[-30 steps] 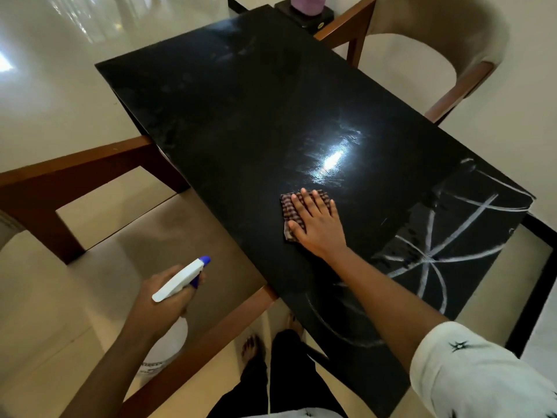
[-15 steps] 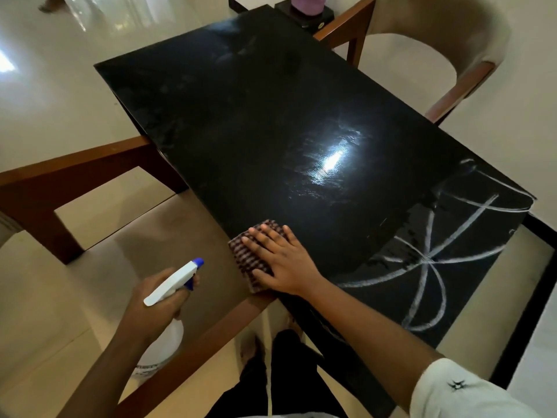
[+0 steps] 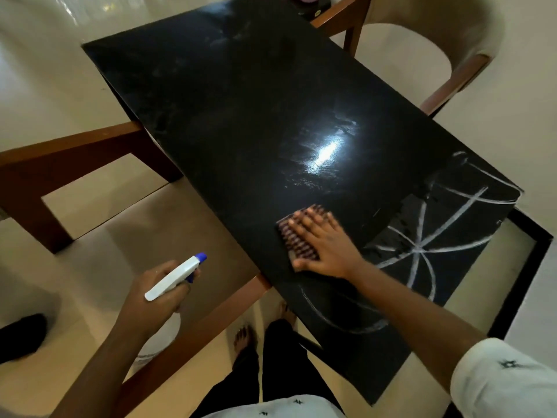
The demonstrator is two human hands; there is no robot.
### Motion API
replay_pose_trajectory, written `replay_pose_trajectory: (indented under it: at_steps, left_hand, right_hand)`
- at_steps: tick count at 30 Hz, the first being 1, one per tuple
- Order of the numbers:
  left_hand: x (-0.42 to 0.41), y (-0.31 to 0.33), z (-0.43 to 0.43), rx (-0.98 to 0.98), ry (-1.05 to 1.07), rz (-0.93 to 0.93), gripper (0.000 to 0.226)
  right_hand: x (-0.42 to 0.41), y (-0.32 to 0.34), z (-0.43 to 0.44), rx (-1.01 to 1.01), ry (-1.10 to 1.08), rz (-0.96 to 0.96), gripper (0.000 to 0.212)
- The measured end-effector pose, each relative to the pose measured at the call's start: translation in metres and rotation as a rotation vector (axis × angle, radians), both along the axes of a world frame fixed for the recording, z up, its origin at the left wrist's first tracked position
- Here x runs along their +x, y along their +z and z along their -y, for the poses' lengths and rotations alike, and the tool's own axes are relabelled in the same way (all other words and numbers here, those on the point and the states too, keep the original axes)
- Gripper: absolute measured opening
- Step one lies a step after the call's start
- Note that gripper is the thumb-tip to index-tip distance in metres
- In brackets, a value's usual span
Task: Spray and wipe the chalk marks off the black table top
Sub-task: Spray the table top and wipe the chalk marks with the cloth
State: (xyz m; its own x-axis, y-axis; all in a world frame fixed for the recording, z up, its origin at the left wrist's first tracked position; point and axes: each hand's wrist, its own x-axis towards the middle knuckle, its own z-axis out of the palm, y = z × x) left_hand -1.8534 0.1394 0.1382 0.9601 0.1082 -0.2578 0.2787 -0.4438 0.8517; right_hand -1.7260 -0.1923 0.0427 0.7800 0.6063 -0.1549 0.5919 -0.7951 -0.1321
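Observation:
The black table top [image 3: 241, 116] runs from far left to near right, wet and shiny in its middle. White chalk marks [image 3: 422, 248], crossing lines and arcs, cover its right end, and one arc lies near the front edge. My right hand [image 3: 324, 242] lies flat on a checked cloth [image 3: 297, 239], pressing it to the table just left of the chalk. My left hand [image 3: 156, 288] holds a white spray bottle [image 3: 174, 277] with a blue nozzle off the table's near side, over the floor.
A wooden chair frame [image 3: 75, 155] stands against the table's left side, with a rail [image 3: 196, 324] running near my legs. A cushioned chair [image 3: 452, 49] is at the far right. A dark stand with a pink object [image 3: 310, 3] sits behind the table.
My right hand slid the cloth toward the table's near edge, then back right and inward beside the chalk marks. The left hand with the bottle stayed about where it was.

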Motion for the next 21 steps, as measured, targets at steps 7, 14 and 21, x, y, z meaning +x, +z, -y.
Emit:
replay_pose_trajectory:
  at_steps: [7, 14, 21]
  left_hand:
    - [-0.003, 0.008, 0.002, 0.016, -0.027, 0.024, 0.018]
    - [0.004, 0.017, 0.010, 0.002, -0.062, 0.038, 0.024]
    - [0.026, 0.037, 0.038, 0.005, 0.034, 0.090, 0.028]
  right_hand:
    - [-0.075, -0.014, -0.092, 0.129, 0.037, -0.045, 0.068]
    - [-0.069, -0.017, -0.079, 0.124, 0.080, -0.029, 0.067]
    - [-0.024, -0.018, -0.019, 0.151, -0.158, 0.030, 0.065]
